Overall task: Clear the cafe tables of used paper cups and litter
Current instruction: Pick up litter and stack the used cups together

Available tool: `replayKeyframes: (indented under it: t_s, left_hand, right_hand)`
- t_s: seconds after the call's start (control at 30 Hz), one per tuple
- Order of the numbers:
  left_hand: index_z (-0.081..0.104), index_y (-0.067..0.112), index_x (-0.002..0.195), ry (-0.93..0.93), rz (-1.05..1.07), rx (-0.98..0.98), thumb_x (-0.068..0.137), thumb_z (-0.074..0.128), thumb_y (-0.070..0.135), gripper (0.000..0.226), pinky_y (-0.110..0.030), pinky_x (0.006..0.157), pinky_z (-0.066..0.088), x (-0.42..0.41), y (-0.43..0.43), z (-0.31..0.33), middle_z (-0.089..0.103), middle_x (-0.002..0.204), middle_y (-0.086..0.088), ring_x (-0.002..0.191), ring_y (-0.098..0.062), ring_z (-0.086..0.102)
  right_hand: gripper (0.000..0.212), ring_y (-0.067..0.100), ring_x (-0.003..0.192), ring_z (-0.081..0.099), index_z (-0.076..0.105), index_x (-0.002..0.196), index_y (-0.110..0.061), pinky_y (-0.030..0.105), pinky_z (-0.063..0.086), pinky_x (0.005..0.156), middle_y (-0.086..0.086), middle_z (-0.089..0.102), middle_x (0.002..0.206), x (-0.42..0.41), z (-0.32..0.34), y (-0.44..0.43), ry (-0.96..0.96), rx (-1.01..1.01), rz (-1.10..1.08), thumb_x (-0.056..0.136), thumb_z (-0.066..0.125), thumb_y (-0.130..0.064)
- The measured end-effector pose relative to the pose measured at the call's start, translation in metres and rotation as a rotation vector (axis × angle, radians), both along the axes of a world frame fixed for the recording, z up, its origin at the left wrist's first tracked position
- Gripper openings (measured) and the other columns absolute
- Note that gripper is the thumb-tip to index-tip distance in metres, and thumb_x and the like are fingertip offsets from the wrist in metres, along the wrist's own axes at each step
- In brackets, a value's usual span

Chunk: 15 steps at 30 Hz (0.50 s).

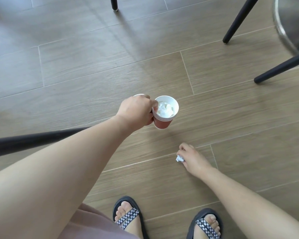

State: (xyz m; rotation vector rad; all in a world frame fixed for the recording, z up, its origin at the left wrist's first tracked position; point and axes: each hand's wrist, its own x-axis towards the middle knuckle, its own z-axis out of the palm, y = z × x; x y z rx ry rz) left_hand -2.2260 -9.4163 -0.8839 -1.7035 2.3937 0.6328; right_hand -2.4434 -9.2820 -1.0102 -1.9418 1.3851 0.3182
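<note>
Currently looking straight down at the wood-look floor (76, 66), not at a tabletop.

Left hand (136, 111): fingers curled round a stack of red paper cups (162, 124), held upright, thumb hooked over the near rim. Several nested rims are visible. The top cup holds crumpled white tissue (165, 109). A second white rim (138, 95) pokes out behind the knuckles; can't tell whether it's a separate cup or how it's held.

Right hand (192, 157): reaching low, fingertips pinching a small paper wad (179, 158), white and crumpled. Can't tell if the wad touches the floor or is just above it. It sits below and to the right of the cup stack, well apart from it.

Surroundings: black chair legs (238, 19) at the top and right, one more dark leg (33, 140) crossing behind the left forearm, and a brushed-metal table base (292, 23) in the top-right corner. Both feet are in black sandals (128, 219) with checkered straps, at bottom centre. A pinkish garment (93, 225) shows at bottom left.
</note>
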Motion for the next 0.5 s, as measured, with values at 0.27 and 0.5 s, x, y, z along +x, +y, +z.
replayKeyframes:
  t_s: [0.27, 0.5]
  left_hand:
    - [0.062, 0.027, 0.099, -0.049, -0.011, 0.011, 0.083, 0.058, 0.03, 0.016, -0.027, 0.06, 0.035, 0.018, 0.007, 0.003, 0.058, 0.099, 0.003, 0.086, -0.023, 0.057]
    - [0.059, 0.028, 0.102, -0.065, -0.137, -0.054, 0.091, 0.051, 0.029, 0.014, -0.029, 0.056, 0.035, 0.015, 0.005, 0.114, 0.058, 0.102, 0.006, 0.091, -0.021, 0.059]
  right_hand:
    - [0.015, 0.023, 0.081, 0.059, 0.068, 0.081, -0.006, 0.019, 0.034, 0.064, 0.007, 0.062, 0.09, 0.016, 0.039, -0.047, -0.255, -0.158, -0.588, 0.074, 0.058, 0.003]
    - [0.019, 0.01, 0.068, 0.054, 0.069, 0.078, -0.015, 0.007, 0.037, 0.061, -0.006, 0.057, 0.083, 0.041, 0.235, -0.112, -0.49, -0.428, -0.595, 0.067, 0.065, 0.0]
